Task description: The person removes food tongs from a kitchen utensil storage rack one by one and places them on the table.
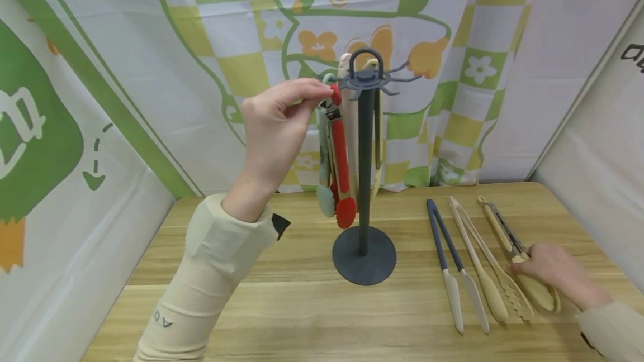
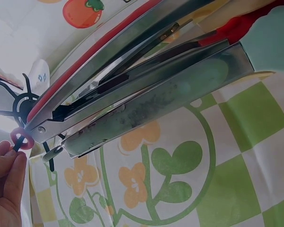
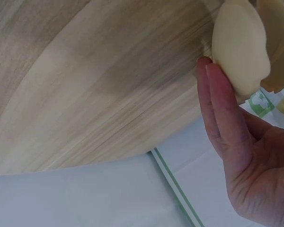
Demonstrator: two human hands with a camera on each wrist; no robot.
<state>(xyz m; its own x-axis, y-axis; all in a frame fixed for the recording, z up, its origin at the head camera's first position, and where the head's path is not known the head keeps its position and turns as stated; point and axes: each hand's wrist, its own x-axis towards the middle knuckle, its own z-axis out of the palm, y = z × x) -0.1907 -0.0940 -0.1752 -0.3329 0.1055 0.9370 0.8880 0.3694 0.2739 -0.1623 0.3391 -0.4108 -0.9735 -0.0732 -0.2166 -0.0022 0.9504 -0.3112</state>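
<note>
My left hand (image 1: 279, 119) is raised at the dark utensil stand (image 1: 365, 172) and pinches the top of the red tongs (image 1: 342, 155). In the left wrist view, the tongs' red ring (image 2: 22, 138) is round the tip of a hook beside my fingertips. Mint green tongs (image 1: 324, 161) hang right beside the red ones. At the table's right, my right hand (image 1: 553, 270) holds cream tongs (image 1: 495, 222) near their scooped heads. The right wrist view shows fingers against one cream head (image 3: 239, 49); the thumb is mostly out of sight there.
Blue-handled tongs (image 1: 443, 244) and beige tongs (image 1: 478, 256) lie left of my right hand on the wooden table (image 1: 282, 317). Beige and yellow utensils hang behind the stand's pole. A patterned curtain (image 1: 322, 27) backs the table.
</note>
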